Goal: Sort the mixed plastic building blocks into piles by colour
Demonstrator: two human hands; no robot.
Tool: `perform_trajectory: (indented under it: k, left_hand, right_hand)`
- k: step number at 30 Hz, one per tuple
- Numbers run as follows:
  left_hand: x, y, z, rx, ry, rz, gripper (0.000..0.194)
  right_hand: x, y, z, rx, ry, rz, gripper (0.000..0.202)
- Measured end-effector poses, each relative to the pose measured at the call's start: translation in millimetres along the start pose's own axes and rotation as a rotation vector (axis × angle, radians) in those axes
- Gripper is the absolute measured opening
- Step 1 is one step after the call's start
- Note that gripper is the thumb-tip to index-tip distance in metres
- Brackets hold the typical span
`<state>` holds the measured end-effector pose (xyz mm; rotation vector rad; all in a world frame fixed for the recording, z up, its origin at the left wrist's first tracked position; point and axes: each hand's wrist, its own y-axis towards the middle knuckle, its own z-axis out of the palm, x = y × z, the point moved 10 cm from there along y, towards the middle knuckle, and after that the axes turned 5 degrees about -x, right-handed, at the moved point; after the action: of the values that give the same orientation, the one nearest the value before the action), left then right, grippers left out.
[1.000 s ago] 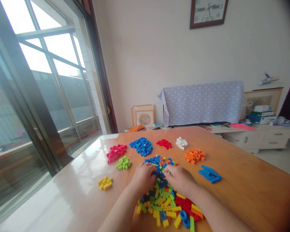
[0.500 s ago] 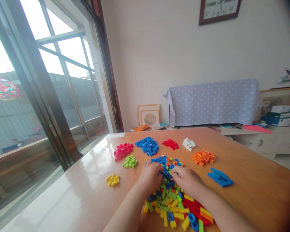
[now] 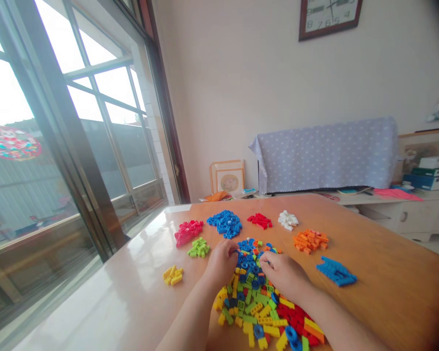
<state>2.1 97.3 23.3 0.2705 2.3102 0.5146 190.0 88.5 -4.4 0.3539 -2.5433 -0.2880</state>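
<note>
Our left hand [image 3: 222, 262] curls at the upper left edge of the mixed pile [image 3: 258, 308], fingers bent inward; we cannot tell whether its fingertips pinch a piece. Our right hand [image 3: 284, 274] faces it across the pile, thumb and forefinger drawn close together, and what may sit between them is too small for us to make out.

Between the hands lie blue round pieces [image 3: 247, 264], with a few orange and green bits among them. Nearer us, between our forearms, the pile spreads into green and yellow bricks, with red bricks [image 3: 293, 319] beside the right forearm.

Around it on the worktop [image 3: 391, 297] we see smaller groups set apart: yellow [image 3: 173, 276] and lime green [image 3: 198, 247] on the left, pinkish red [image 3: 189, 232] and blue [image 3: 225, 224] beyond, then red [image 3: 260, 221], white [image 3: 288, 220] and orange [image 3: 310, 241], with long blue bricks [image 3: 336, 271] lying together on the right.

Behind the worktop, a dotted cloth [image 3: 327, 156] drapes over something above a white cabinet [image 3: 419, 217]; a clock [image 3: 329, 18] hangs on the wall, and windows [image 3: 111, 117] stand at our left.
</note>
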Motion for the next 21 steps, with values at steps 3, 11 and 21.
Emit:
perform_trajectory:
  k: [3, 11, 21]
  left_hand:
    - [27.7, 5.0, -2.9, -0.083, -0.194, -0.185, 0.021]
    - [68.8, 15.7, -1.9, -0.213, -0.342, -0.473, 0.015]
    - [81.5, 49.4, 3.8, -0.235, -0.326, -0.609, 0.018]
  right_hand:
    - [4.6, -0.4, -2.8, -0.007, 0.011, -0.024, 0.028]
    - [9.7, -2.0, -15.7, -0.051, 0.039, -0.026, 0.029]
    - [12.5, -2.0, -25.7, -0.076, 0.043, -0.050, 0.027]
